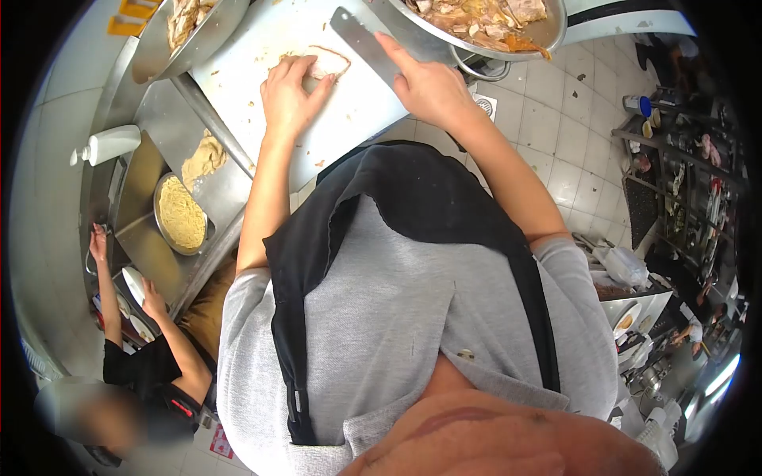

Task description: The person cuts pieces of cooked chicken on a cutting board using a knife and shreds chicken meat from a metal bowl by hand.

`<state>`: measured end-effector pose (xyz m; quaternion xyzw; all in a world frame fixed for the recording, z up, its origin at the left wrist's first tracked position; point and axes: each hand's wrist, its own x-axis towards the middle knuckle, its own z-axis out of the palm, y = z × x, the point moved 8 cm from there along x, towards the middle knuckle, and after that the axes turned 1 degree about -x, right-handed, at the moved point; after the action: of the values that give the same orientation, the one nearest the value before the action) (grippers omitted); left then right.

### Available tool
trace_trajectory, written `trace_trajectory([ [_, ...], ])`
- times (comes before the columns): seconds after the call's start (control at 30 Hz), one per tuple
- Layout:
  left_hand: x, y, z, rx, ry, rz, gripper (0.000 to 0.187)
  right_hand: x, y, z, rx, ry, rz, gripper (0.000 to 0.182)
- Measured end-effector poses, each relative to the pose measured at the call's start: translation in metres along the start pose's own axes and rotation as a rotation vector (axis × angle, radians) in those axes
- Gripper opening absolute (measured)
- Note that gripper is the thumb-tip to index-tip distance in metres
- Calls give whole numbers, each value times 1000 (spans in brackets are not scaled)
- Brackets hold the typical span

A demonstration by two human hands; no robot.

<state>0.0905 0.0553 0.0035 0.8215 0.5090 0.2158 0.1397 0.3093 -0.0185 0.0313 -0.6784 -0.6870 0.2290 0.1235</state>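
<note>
My left hand [292, 94] rests on the white cutting board [230, 67], its curled fingers holding a pale piece of meat with a browned edge [332, 63]. To the right of the meat, my right hand [432, 89] grips a broad-bladed knife [363, 44], with the index finger stretched along it. The handle is hidden inside my fist. The blade lies apart from the meat, pointing up and left. Small scraps are scattered over the board.
Metal bowls of cut meat stand at upper right [444, 36] and upper left [214, 44]. Left are a bowl of yellowish minced food [181, 214], a pale mound [204, 160] and a white bottle [115, 145]. A co-worker [151, 365] stands lower left. Cluttered shelves [683, 166] are right.
</note>
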Motion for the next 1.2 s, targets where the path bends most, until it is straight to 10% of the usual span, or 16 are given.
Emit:
trace_trajectory([
  [0.83,5,1,-2,64,-35,0,48,57,-38,33,-198,53,-329,80],
  [1.2,38,-7,-6,84,52,38,35,6,-2,3,-186,38,-69,81],
])
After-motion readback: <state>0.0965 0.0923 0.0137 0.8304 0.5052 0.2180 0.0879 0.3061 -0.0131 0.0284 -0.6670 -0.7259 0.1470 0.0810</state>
